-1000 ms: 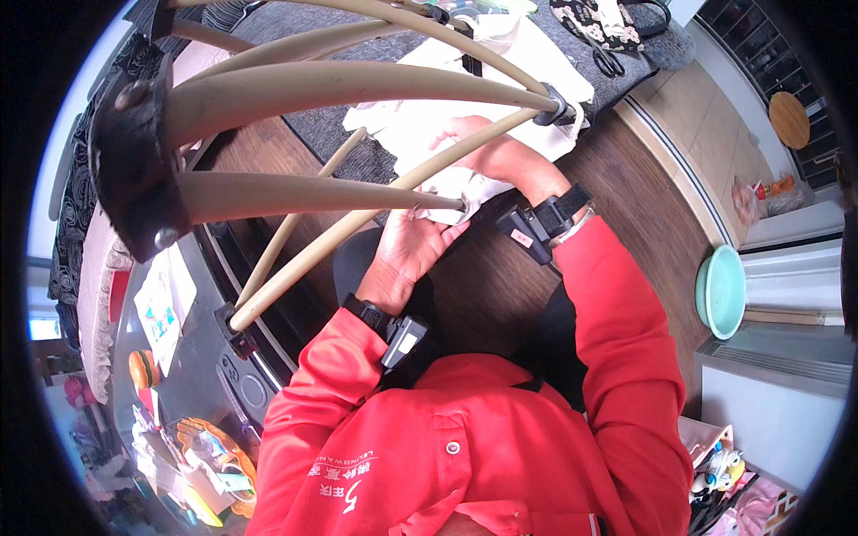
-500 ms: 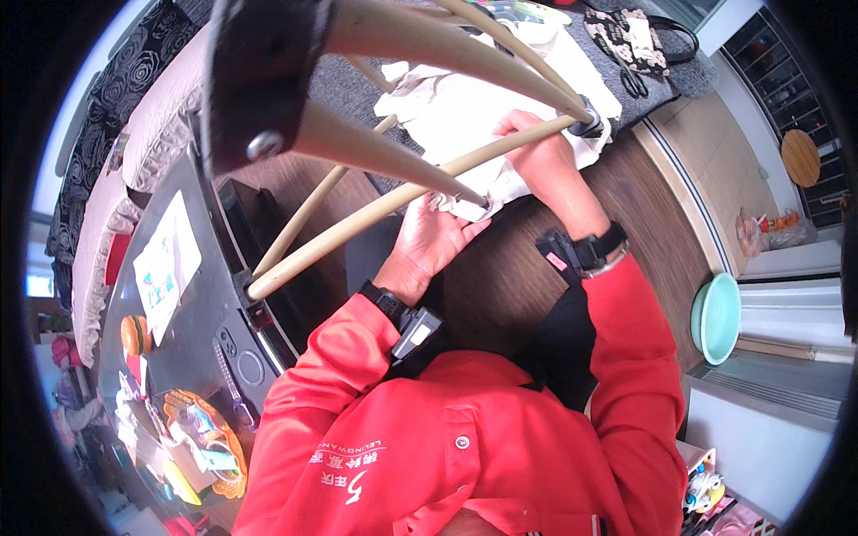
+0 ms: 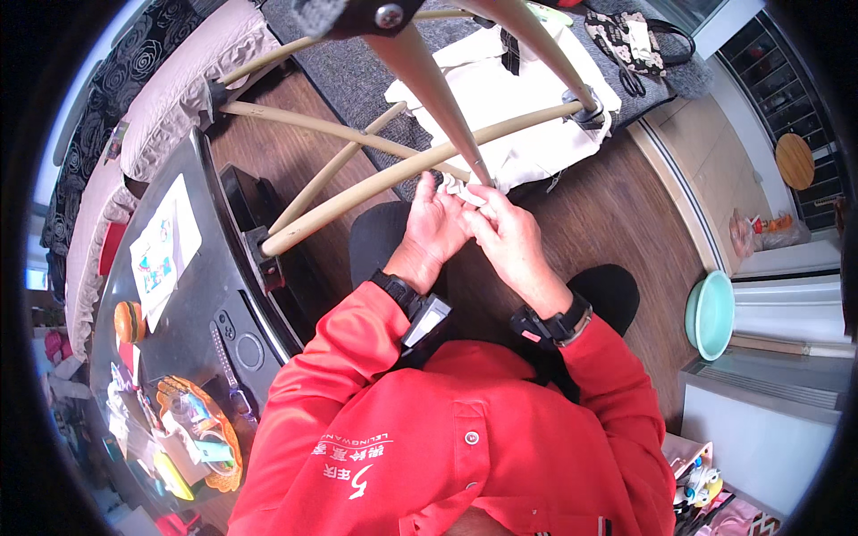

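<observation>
A frame of pale wooden poles [image 3: 357,200] with dark joint fittings stands tilted before me, partly over a white cloth [image 3: 545,134]. My left hand [image 3: 427,234] is turned palm up below the lower end of one pole, its fingers curled at a small bunched white piece of cloth [image 3: 463,189]. From the right, my right hand [image 3: 511,239] pinches the same white piece between thumb and fingers. Whether that piece joins the larger cloth is hidden by the pole and fingers. A dark fitting [image 3: 585,109] holds the pole ends at the cloth's right corner.
On my left stands a dark table [image 3: 201,295] with a paper sheet [image 3: 165,250], a toy burger [image 3: 130,322] and an orange basket [image 3: 223,429]. A grey rug [image 3: 349,80] lies ahead, bearing a patterned bag [image 3: 626,40]. A mint basin [image 3: 712,314] sits at right.
My right hand has left the cloth's right corner and come left and nearer, beside my left hand. The pole frame has shifted up and away, showing more of its left side.
</observation>
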### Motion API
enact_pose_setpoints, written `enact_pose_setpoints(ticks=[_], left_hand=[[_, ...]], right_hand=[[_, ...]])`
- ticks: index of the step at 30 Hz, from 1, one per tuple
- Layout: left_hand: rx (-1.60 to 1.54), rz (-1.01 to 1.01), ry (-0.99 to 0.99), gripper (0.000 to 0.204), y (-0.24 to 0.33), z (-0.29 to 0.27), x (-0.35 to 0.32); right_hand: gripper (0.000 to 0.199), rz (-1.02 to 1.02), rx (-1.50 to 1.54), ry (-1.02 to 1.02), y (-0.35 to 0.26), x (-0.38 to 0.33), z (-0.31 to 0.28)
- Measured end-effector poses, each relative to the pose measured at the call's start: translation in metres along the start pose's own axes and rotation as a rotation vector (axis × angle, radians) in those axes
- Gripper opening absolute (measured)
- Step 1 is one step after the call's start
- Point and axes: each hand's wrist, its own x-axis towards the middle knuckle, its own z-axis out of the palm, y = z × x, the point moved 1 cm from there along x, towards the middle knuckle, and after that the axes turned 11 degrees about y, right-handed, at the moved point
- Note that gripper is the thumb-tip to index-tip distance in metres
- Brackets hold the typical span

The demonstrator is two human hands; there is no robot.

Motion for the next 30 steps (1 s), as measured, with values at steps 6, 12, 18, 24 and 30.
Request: enact_pose_setpoints(ticks=[6,12,18,24,30], left_hand=[[0.126,0.031,0.254,0.032,0.005,-0.018,0.009],[0.042,-0.032,0.131,0.028,0.008,-0.007,0.008],[0.168,0.006,0.169,0.019,0.015,-0.019,0.015],[0.199,-0.069,0.241,0.026,0.018,-0.020,0.015],[0.189,0.019,0.199,0.027,0.013,-0.009,0.012]], right_hand=[[0.034,-0.011,-0.210,0.071,-0.005,0.007,0.019],[0.038,-0.036,-0.271,0.172,-0.011,0.009,0.034],[0.045,-0.053,-0.472,0.235,-0.009,0.016,0.044],[0.028,-0.097,-0.553,0.219,-0.003,0.016,0.040],[0.015,-0.287,-0.469,0.252,-0.006,-0.003,0.009]])
